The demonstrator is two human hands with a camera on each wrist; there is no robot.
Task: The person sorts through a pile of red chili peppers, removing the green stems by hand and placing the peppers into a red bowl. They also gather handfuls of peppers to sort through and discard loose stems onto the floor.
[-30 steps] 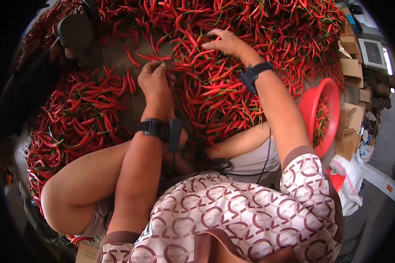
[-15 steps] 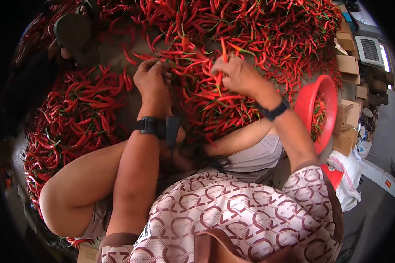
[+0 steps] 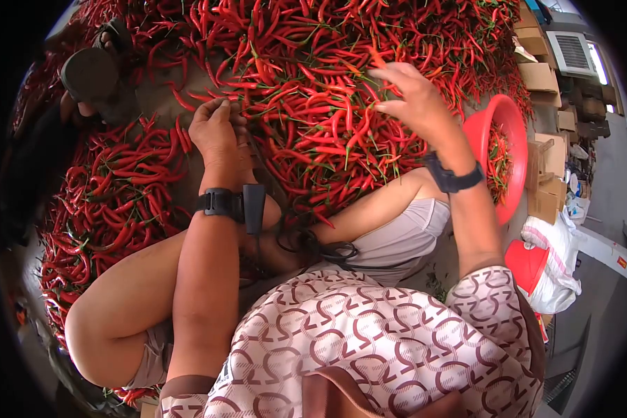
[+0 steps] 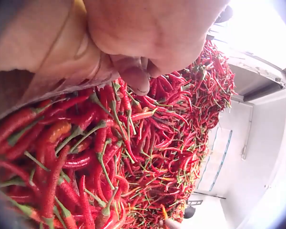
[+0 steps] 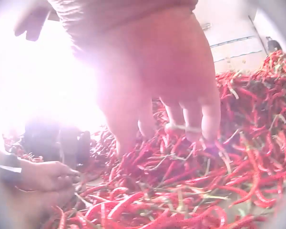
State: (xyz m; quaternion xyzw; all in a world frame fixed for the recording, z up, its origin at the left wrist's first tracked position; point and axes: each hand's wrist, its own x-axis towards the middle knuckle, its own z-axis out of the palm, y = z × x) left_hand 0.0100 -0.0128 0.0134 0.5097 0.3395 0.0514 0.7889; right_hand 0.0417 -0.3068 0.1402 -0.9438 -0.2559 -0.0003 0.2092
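Note:
Red chillies with green stems lie in a broad heap before me, with a second heap of chillies at my left. My right hand hovers over the right part of the main heap, fingers stretched out and thumb apart. In the right wrist view its fingers hang down over the chillies, and a thin pale stem shows at them. My left hand stays between the two heaps, its fingers curled in and thumb against them. The left wrist view shows these curled fingers just above chillies, with no chilli seen in them.
A red basin holding chillies tilts by my right forearm. Cardboard boxes and a white sack stand farther right. At the upper left is a dark shoe sole. Black cable lies across my folded legs.
My right hand moved to the near side holding a chilli, then let it go and swung right with fingers spread. The left hand keeps its curled pose while the view shifts slightly.

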